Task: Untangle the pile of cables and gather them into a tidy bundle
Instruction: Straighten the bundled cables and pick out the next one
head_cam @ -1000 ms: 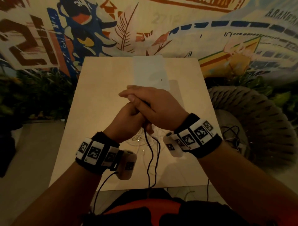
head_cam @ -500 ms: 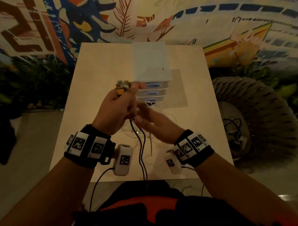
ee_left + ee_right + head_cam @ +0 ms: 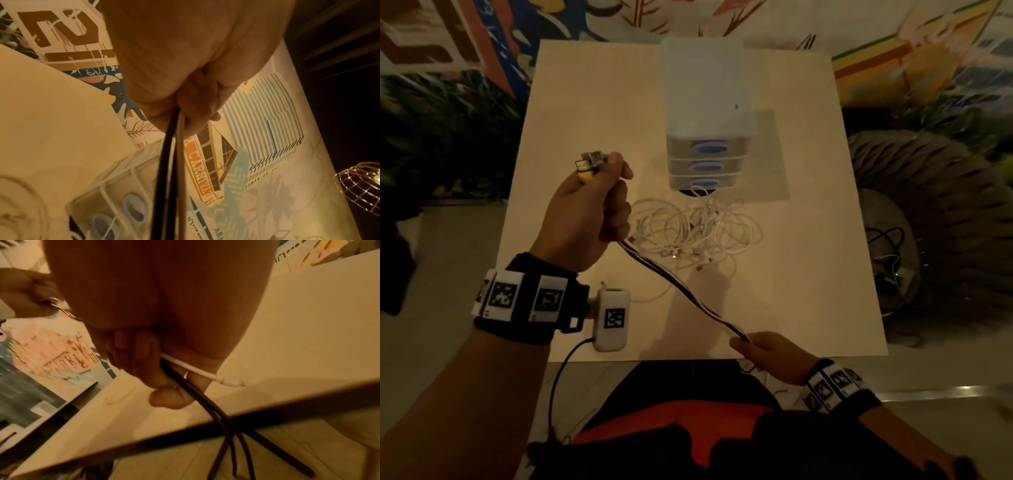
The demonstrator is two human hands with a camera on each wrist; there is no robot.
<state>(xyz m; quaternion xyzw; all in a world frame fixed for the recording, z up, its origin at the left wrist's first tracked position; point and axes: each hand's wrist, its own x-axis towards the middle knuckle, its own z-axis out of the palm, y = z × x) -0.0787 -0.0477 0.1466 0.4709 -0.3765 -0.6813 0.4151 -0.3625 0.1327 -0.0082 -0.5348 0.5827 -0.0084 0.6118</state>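
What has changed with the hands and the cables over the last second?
The hands, clasped together a second ago, have pulled apart. The left hand has risen up and left, gripping the plugs; the right hand has slid back along the dark cables to the table's near edge, drawing them out straight. Both keep their grip. The white cable pile and the drawer box stayed put.

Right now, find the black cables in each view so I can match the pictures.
Head: the black cables stretch from the left hand at centre left down to the right hand at lower right.
Left wrist: they drop from the fist to the bottom edge.
Right wrist: they leave the fingers, running to bottom centre.
Shared landmark: the table.
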